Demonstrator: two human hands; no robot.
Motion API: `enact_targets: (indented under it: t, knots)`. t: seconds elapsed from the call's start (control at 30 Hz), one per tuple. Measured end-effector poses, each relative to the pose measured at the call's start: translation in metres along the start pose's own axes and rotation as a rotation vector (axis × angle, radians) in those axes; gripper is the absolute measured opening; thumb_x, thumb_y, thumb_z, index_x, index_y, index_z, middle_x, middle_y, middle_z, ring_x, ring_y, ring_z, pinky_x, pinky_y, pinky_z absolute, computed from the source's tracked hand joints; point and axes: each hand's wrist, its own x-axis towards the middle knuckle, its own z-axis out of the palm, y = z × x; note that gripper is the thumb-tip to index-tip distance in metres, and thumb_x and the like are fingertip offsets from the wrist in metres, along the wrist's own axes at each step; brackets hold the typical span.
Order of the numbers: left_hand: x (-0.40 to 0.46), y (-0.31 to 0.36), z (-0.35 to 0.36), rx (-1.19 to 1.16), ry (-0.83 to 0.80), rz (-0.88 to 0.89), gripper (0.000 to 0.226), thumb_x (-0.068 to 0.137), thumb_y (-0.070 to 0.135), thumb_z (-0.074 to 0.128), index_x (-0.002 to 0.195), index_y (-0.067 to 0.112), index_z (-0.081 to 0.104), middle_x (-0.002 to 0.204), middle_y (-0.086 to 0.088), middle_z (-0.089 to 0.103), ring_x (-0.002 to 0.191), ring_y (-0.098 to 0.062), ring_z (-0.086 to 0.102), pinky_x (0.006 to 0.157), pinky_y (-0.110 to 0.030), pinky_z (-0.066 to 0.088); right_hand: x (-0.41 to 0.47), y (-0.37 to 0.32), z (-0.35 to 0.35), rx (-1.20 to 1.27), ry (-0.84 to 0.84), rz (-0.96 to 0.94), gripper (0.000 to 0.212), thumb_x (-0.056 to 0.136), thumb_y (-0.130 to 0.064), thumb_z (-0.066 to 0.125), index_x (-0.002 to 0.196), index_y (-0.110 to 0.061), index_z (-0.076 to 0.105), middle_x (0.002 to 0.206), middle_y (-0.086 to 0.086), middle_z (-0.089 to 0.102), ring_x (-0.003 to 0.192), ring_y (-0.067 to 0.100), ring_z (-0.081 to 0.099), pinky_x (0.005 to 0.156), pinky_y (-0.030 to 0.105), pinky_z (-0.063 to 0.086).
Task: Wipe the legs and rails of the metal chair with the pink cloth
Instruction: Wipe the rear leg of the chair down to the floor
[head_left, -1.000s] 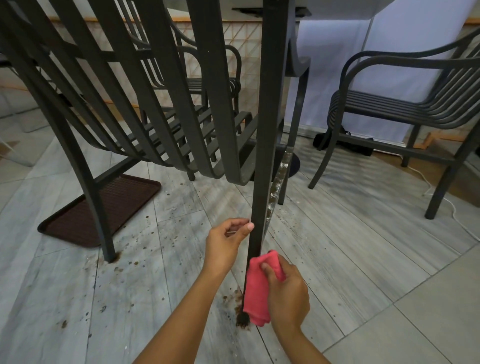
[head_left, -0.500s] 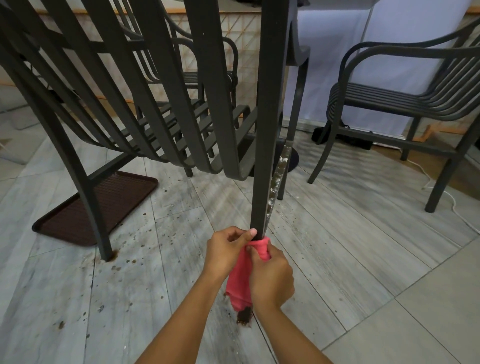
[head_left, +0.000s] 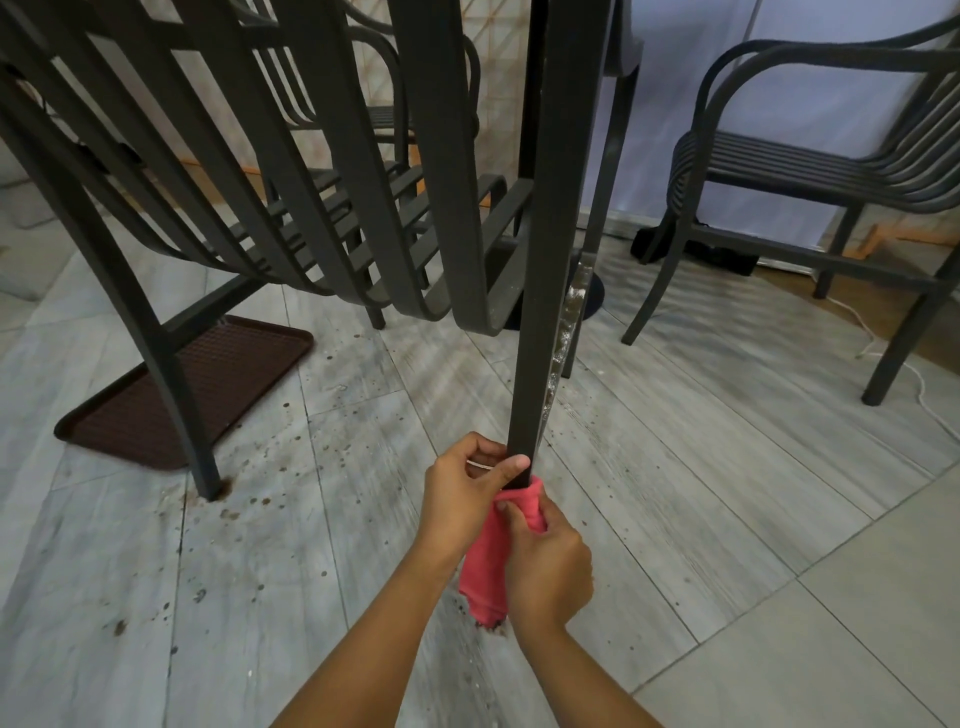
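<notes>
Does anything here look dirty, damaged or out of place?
Yes. Brown specks are spattered over the grey floor around the chair legs, and the chair leg being wiped has a whitish, flaky streak down its right edge. A brown tray lies on the floor.

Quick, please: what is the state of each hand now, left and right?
Left hand: closed, gripping the chair leg just above the pink cloth.
Right hand: closed, gripping the pink cloth around the leg.

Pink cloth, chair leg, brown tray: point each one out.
pink cloth (head_left: 485, 564), head view, middle of the wrapped fabric.
chair leg (head_left: 545, 312), head view, front face above the hands.
brown tray (head_left: 218, 379), head view, ribbed bare surface.
</notes>
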Motion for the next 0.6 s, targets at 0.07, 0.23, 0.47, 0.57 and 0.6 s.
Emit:
enact_targets:
  t: [0.07, 0.23, 0.47, 0.57, 0.6]
  knots:
    - [0.0, -0.001, 0.001, -0.006, 0.012, 0.01, 0.013, 0.075, 0.017, 0.076, 0.073, 0.017, 0.063, 0.068, 0.009, 0.064, 0.054, 0.007, 0.058, 0.051, -0.008, 0.044, -0.001, 0.006, 0.002, -0.007, -0.016, 0.004, 0.027, 0.08, -0.044, 0.064, 0.106, -0.038, 0.067, 0.089, -0.012, 0.071, 0.074, 0.01, 0.063, 0.06, 0.024, 0.045]
    - [0.003, -0.006, 0.003, 0.007, 0.033, 0.0, 0.015, 0.074, 0.022, 0.077, 0.071, 0.021, 0.063, 0.07, 0.007, 0.065, 0.059, 0.001, 0.059, 0.063, -0.024, 0.053, -0.003, 0.017, 0.004, -0.055, -0.031, 0.023, 0.025, 0.08, -0.044, 0.065, 0.102, -0.033, 0.069, 0.083, -0.007, 0.071, 0.065, 0.009, 0.057, 0.055, 0.022, 0.036]
    - [0.001, -0.006, 0.003, 0.017, 0.042, -0.013, 0.013, 0.075, 0.024, 0.076, 0.073, 0.023, 0.063, 0.074, 0.007, 0.067, 0.07, -0.008, 0.062, 0.07, -0.034, 0.056, -0.001, 0.021, 0.002, -0.028, -0.108, 0.067, 0.02, 0.081, -0.04, 0.066, 0.096, -0.028, 0.071, 0.072, -0.003, 0.067, 0.06, 0.012, 0.054, 0.057, 0.024, 0.042]
    - [-0.002, -0.003, 0.003, 0.023, 0.041, -0.015, 0.013, 0.076, 0.024, 0.076, 0.075, 0.024, 0.063, 0.074, 0.008, 0.066, 0.069, -0.006, 0.062, 0.069, -0.032, 0.056, 0.001, 0.021, -0.004, -0.016, -0.158, 0.055, 0.021, 0.08, -0.039, 0.067, 0.097, -0.027, 0.071, 0.067, -0.007, 0.061, 0.062, 0.012, 0.055, 0.057, 0.024, 0.041]
    - [-0.003, -0.002, 0.003, 0.02, 0.036, -0.017, 0.013, 0.076, 0.023, 0.076, 0.075, 0.025, 0.063, 0.074, 0.008, 0.066, 0.069, -0.006, 0.062, 0.069, -0.032, 0.056, 0.002, 0.022, -0.007, -0.007, -0.179, 0.052, 0.022, 0.08, -0.039, 0.067, 0.099, -0.027, 0.07, 0.068, -0.008, 0.06, 0.063, 0.011, 0.055, 0.056, 0.024, 0.039]
